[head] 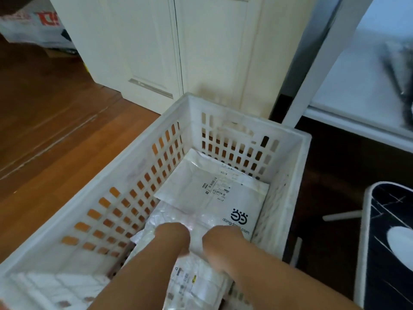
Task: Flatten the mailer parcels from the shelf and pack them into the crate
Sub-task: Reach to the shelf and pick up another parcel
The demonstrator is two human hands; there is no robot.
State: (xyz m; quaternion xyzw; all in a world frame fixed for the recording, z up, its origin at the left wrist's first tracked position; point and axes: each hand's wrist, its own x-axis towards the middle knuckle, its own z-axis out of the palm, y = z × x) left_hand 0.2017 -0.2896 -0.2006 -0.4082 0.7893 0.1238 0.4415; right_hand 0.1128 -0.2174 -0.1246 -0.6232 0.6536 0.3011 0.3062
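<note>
A white slatted crate (245, 121) stands on the floor below me. Inside it lies a flat white mailer (214, 189) with a shipping label and a "dangdang.com" logo, at the far end. A crinkled clear bubble mailer (169, 218) overlaps its near edge, and a labelled mailer (194, 280) lies nearer me. My left hand (173, 238) and my right hand (223, 240) are side by side deep in the crate, pressing down on the bubble mailer. Their fingers point down and away and are mostly hidden.
Wooden floor (44, 130) lies to the left, and white cabinet doors (156, 52) stand behind the crate. A white shelf frame (312, 70) rises at the right. A black-and-white stool (391, 242) stands close to the crate's right side. Bags (33, 25) sit far left.
</note>
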